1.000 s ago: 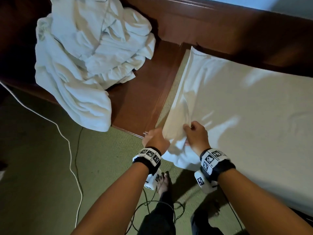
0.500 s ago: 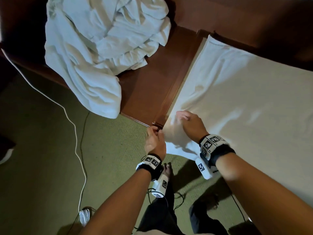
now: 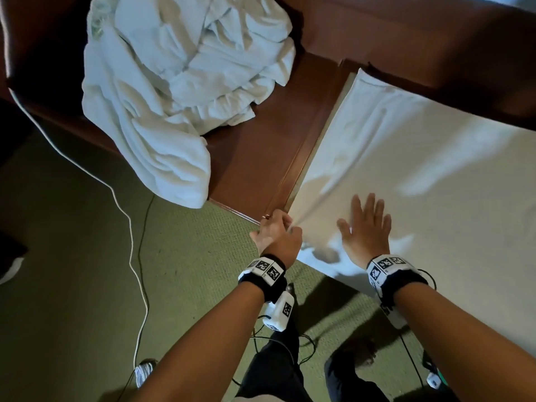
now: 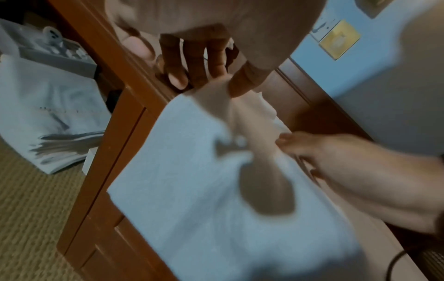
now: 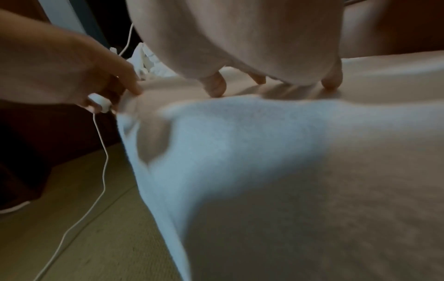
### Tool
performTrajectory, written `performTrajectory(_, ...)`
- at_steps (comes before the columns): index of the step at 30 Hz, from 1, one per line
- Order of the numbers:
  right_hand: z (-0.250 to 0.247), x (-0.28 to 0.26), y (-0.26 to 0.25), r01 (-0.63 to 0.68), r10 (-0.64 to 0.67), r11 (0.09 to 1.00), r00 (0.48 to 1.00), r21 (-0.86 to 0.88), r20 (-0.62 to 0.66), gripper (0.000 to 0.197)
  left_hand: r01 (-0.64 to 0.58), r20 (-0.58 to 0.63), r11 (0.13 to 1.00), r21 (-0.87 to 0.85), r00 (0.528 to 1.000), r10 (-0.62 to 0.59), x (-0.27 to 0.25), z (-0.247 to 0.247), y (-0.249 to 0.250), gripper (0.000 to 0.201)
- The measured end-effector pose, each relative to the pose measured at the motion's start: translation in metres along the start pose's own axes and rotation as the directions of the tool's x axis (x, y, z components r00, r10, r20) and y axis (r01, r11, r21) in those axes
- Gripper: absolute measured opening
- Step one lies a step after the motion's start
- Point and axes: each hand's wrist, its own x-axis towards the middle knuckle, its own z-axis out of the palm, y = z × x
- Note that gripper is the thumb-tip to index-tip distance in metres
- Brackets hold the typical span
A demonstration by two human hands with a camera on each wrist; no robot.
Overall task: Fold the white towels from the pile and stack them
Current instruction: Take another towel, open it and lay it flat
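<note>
A large white towel (image 3: 406, 158) lies spread flat on the right, its near-left corner hanging over the edge. My left hand (image 3: 278, 233) pinches that corner (image 4: 216, 89) between thumb and fingers and holds it taut. My right hand (image 3: 365, 224) lies flat on the towel (image 5: 288, 152) just to the right, fingers straight and spread, fingertips (image 5: 216, 87) pressing the cloth. The pile of crumpled white towels (image 3: 179, 82) sits on the brown wooden surface at the upper left, one end drooping over its front edge.
The brown wooden surface (image 3: 261, 152) runs between pile and spread towel, with a raised wooden back (image 3: 406, 33) behind. Green carpet (image 3: 72, 285) lies below, crossed by a white cable (image 3: 127, 221). My legs (image 3: 278, 369) and dark cables are near the bottom.
My right hand has let go of the towel's corner, opened, and slid right to lie flat on the cloth. My left hand keeps pinching the corner, and the wrinkles there have flattened.
</note>
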Motion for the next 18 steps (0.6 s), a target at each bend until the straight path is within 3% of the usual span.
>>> performTrajectory(4, -0.001, 0.007, 0.004, 0.037, -0.031, 0.998, 0.994, -0.057, 0.105, 0.072, -0.155, 0.158, 0.951, 0.268, 0.981, 0.115, 0.012, -0.010, 0.033, 0.056)
performTrajectory(6, -0.003, 0.011, 0.001, 0.042, -0.036, 0.998, 0.993, -0.054, 0.114, 0.072, -0.222, 0.259, 0.929, 0.295, 0.955, 0.146, 0.022, -0.008, 0.057, 0.064)
performTrajectory(9, -0.009, 0.016, -0.002, 0.048, -0.044, 0.998, 0.991, -0.032, 0.127, 0.071, -0.077, 0.316, 0.989, 0.129, 0.948, 0.033, 0.041, -0.007, 0.078, 0.048)
performTrajectory(12, -0.017, 0.023, 0.001, 0.029, -0.028, 1.000, 0.988, -0.007, 0.149, 0.069, 0.003, 0.250, 0.996, 0.090, 0.968, -0.025, 0.061, -0.015, 0.078, 0.016)
performTrajectory(16, -0.030, 0.044, 0.015, -0.028, 0.028, 1.000, 0.986, -0.006, 0.162, 0.067, 0.055, 0.225, 0.996, 0.073, 0.972, -0.070, 0.087, -0.027, 0.073, 0.011)
performTrajectory(18, -0.036, 0.057, 0.021, -0.039, 0.042, 0.999, 0.988, -0.022, 0.149, 0.067, -0.025, 0.289, 0.994, 0.105, 0.957, -0.006, 0.098, -0.028, 0.087, 0.029)
